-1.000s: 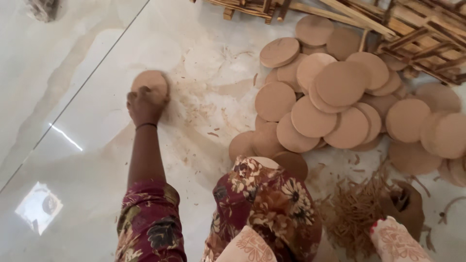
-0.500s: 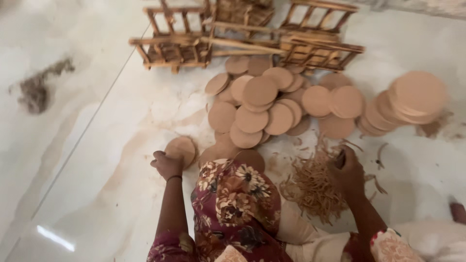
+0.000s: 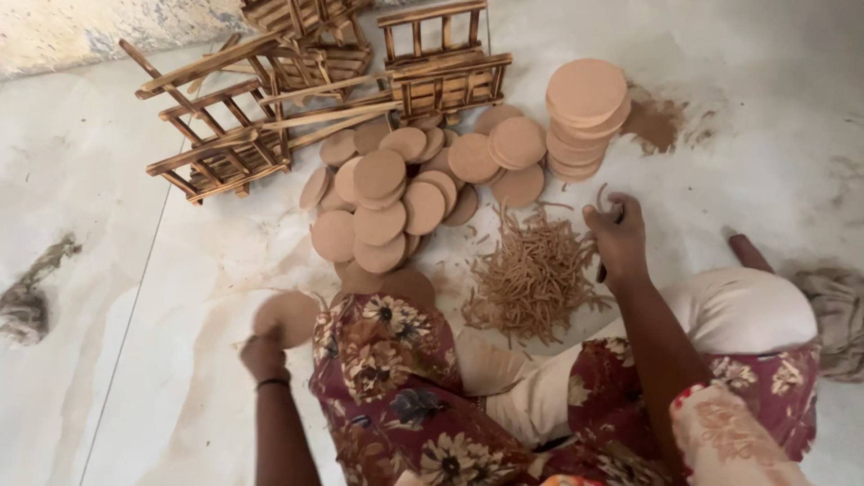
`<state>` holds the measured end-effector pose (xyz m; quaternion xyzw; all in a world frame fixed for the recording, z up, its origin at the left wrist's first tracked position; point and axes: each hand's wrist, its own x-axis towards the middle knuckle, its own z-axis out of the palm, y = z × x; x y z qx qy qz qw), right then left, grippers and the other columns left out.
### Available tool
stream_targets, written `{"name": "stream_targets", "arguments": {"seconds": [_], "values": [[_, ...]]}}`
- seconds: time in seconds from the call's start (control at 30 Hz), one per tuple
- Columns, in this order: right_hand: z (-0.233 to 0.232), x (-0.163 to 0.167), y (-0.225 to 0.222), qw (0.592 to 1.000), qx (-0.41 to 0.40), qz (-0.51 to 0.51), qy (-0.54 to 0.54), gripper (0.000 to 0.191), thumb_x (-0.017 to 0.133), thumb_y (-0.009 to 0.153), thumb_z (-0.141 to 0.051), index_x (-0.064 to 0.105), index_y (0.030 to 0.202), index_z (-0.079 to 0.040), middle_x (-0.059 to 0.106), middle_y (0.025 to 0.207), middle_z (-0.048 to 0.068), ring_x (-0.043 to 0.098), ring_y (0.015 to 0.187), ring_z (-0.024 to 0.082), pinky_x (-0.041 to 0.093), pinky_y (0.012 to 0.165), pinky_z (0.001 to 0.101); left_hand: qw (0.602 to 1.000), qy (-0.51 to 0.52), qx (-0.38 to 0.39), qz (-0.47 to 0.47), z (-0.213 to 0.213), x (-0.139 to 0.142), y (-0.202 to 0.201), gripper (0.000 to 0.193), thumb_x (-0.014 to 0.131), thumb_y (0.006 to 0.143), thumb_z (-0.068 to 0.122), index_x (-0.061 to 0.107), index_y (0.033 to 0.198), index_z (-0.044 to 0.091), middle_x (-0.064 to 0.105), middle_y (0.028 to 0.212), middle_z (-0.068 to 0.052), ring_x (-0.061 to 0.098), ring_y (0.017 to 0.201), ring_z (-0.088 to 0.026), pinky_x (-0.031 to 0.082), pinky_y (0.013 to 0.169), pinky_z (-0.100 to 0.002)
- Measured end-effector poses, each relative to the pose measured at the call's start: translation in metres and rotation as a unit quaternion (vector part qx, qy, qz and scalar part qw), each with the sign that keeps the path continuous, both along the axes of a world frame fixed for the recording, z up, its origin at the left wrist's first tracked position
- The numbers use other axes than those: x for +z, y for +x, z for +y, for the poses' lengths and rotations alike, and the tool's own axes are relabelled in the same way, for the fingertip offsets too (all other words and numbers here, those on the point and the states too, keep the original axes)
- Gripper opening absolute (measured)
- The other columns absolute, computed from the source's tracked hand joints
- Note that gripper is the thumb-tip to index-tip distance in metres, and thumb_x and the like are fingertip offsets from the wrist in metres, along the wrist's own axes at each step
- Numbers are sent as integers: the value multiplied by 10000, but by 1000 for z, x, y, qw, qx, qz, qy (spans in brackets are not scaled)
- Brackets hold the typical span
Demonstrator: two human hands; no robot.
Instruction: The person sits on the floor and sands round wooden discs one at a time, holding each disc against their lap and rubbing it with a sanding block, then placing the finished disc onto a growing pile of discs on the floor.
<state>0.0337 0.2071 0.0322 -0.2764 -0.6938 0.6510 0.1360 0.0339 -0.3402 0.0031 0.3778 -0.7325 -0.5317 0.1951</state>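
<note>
My left hand (image 3: 263, 356) grips a round brown clay disc (image 3: 286, 317) at its near edge, just left of my raised knee in floral cloth (image 3: 387, 360). My right hand (image 3: 616, 236) is closed around a thin dark tool, at the right edge of a heap of thin brown clay sticks (image 3: 533, 272) on the floor. A loose pile of similar clay discs (image 3: 387, 202) lies ahead of my knee.
A neat stack of discs (image 3: 583, 112) stands at the upper right beside a patch of brown powder (image 3: 655, 121). Small wooden frames (image 3: 297, 90) lie jumbled at the back. A clump of fibre (image 3: 27, 301) lies at the far left on the pale stone floor.
The view has swung right and back. My left hand has drawn the disc from far out on the floor in beside my knee. My right hand has come to the stick heap.
</note>
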Motion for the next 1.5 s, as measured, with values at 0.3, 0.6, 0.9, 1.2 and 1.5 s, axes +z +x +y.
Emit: {"name": "stream_targets", "arguments": {"seconds": [0.3, 0.6, 0.9, 1.2, 1.5], "values": [[-47, 20, 16, 927, 266, 43, -260, 358, 677, 958, -125, 569, 1288, -41, 664, 958, 121, 636, 801, 184, 526, 686, 327, 915, 161, -342, 142, 152, 44, -30, 166, 720, 995, 183, 609, 1011, 60, 668, 864, -34, 592, 697, -111, 466, 559, -252], [13, 16, 14, 945, 37, 143, -291, 445, 610, 829, 101, 555, 1258, -3, 661, 1143, 97, 673, 999, 213, 575, 882, 343, 769, 165, -604, 128, 344, -41, -26, 506, 695, 1040, 275, 549, 1425, -18, 645, 1299, -147, 625, 1172, -211, 540, 997, -339], [31, 69, 22, 923, -60, 218, -312, 414, 622, 884, 56, 556, 1292, 53, 673, 1152, 137, 670, 945, 211, 539, 761, 321, 835, -298, -404, -224, 338, -87, -82, 973, 663, 883, 612, 263, 1563, 43, 200, 1641, -254, 180, 1493, -453, 254, 1144, -652], [32, 58, 8, 912, -28, 227, -341, 352, 626, 905, 63, 589, 1253, 94, 680, 1131, 150, 665, 932, 202, 563, 743, 272, 690, -351, -629, -73, 382, -93, -74, 739, 690, 919, 421, 444, 1516, 62, 396, 1604, -207, 339, 1480, -409, 284, 1184, -627], [39, 49, 10, 915, -135, 207, -320, 358, 659, 864, 75, 512, 1171, -38, 639, 1094, 124, 683, 895, 237, 596, 653, 339, 790, -366, -427, -246, 301, -69, -74, 996, 732, 865, 566, 273, 1601, 77, 197, 1628, -286, 337, 1419, -477, 332, 1121, -568]]}}
